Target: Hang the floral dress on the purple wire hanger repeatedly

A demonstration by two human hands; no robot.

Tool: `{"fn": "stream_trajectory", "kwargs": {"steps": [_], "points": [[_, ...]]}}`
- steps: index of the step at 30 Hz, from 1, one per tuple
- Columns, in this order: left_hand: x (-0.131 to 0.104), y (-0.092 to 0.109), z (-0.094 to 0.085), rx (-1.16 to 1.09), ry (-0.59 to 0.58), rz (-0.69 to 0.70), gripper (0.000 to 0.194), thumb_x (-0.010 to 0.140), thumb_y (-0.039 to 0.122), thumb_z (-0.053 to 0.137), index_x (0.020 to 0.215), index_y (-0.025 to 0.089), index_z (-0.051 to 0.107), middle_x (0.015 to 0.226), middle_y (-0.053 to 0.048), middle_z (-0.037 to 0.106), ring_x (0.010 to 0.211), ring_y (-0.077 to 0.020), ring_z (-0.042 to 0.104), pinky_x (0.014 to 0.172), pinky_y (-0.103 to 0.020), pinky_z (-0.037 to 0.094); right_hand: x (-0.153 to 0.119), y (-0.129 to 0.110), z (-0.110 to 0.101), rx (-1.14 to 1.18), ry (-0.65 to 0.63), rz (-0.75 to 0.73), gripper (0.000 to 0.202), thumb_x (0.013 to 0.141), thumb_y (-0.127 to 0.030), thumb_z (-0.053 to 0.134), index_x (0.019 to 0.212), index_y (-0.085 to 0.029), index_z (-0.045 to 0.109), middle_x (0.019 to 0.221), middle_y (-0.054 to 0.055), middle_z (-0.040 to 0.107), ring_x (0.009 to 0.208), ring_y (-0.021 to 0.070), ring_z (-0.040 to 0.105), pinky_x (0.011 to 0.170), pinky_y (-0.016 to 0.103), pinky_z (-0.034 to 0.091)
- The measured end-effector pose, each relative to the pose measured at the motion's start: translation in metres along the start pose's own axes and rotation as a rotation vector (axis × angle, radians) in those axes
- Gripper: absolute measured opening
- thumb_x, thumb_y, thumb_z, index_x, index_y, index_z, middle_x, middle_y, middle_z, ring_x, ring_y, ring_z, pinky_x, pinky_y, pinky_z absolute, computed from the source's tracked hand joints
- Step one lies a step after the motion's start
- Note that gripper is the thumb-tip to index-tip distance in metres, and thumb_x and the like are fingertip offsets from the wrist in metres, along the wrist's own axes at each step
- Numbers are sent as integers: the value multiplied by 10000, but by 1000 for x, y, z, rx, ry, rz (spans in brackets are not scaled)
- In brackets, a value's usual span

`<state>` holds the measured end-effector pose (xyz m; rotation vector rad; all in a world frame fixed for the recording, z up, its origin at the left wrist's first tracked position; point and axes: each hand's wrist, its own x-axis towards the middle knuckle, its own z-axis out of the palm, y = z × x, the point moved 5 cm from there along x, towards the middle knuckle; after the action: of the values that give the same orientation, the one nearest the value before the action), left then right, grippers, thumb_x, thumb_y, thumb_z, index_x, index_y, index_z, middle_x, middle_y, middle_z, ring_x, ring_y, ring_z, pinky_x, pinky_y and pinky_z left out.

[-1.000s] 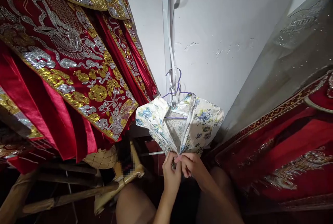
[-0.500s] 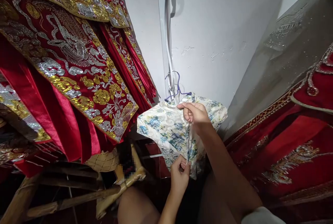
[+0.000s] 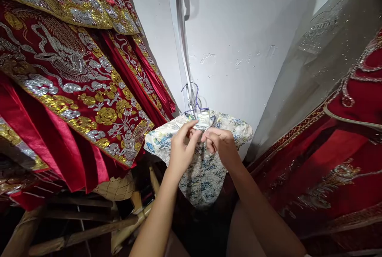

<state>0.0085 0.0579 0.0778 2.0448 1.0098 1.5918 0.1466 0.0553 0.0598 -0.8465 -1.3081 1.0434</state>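
Observation:
A white floral shirt point(image 3: 205, 177) with blue and yellow flowers hangs on a purple wire hanger point(image 3: 196, 98). Both hands meet at its upper front, just below the collar. With thumb and fingers bent together, my left hand point(image 3: 185, 141) pinches the fabric near the neckline. Close beside it, my right hand point(image 3: 220, 141) has its fingers curled in a pinch on the other side of the front opening. The fingertips nearly touch, and whatever small part of the shirt lies between them is hidden.
Red garments with gold and silver embroidery point(image 3: 89, 86) hang at the left. More beaded red cloth point(image 3: 337, 169) is at the right. A white strap point(image 3: 180, 38) runs down the pale wall point(image 3: 238, 22) to the hanger. A bamboo frame point(image 3: 80, 231) stands at lower left.
My left hand has moved up from the shirt's lower front to the neckline beside my right hand. The lower front now hangs loose. The view has shifted slightly right.

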Motion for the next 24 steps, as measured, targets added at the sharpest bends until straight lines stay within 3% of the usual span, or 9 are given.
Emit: {"fn": "stream_trajectory", "kwargs": {"steps": [3, 6, 10, 14, 17, 21, 24], "points": [[10, 14, 4, 128, -20, 86, 203, 950, 309, 575, 818, 175, 650, 745, -19, 614, 690, -145, 541, 676, -270, 419, 3, 8, -2, 3, 43, -62, 266, 860, -323, 540, 636, -194, 602, 426, -77, 343, 409, 97, 318, 452, 252, 280], [7, 24, 0, 250, 42, 145, 229, 957, 279, 556, 763, 173, 613, 717, -12, 598, 690, -144, 529, 701, -275, 408, 8, 28, 1, -83, 29, -70, 276, 861, -361, 547, 645, -195, 591, 483, -62, 364, 449, 103, 324, 465, 260, 255], [11, 19, -36, 280, 250, 108, 209, 939, 302, 584, 790, 167, 638, 747, -11, 621, 737, -152, 559, 744, -283, 415, 8, 57, 7, -156, -83, 8, 301, 872, -376, 524, 636, -199, 585, 478, -63, 325, 436, 103, 278, 459, 265, 187], [18, -30, -89, -11, 513, -74, 230, 889, 352, 656, 767, 157, 639, 703, 17, 585, 671, -115, 528, 659, -228, 408, -8, 73, 5, -100, -145, 62, 303, 865, -337, 529, 595, -203, 557, 470, -64, 312, 443, 105, 290, 475, 260, 222], [6, -84, -105, -484, 637, -310, 306, 853, 322, 710, 650, 156, 552, 606, 50, 511, 564, -77, 475, 619, -198, 422, -21, 76, 8, -54, -192, 89, 301, 875, -325, 537, 604, -198, 576, 478, -62, 344, 446, 100, 297, 482, 259, 254], [-36, -135, -84, -1078, 775, -669, 274, 1001, 218, 468, 772, 152, 603, 649, 0, 632, 691, -112, 644, 821, -257, 522, -31, 79, 19, 60, -199, 128, 284, 861, -292, 536, 598, -192, 575, 494, -62, 350, 444, 87, 293, 472, 249, 273], [-69, -154, -60, -1231, 829, -791, 358, 1038, 140, 292, 991, 138, 647, 720, -29, 707, 750, -109, 699, 839, -237, 544, -38, 89, 25, 140, -167, 187, 290, 854, -311, 540, 592, -193, 578, 447, -70, 338, 414, 86, 295, 462, 250, 295]]}}
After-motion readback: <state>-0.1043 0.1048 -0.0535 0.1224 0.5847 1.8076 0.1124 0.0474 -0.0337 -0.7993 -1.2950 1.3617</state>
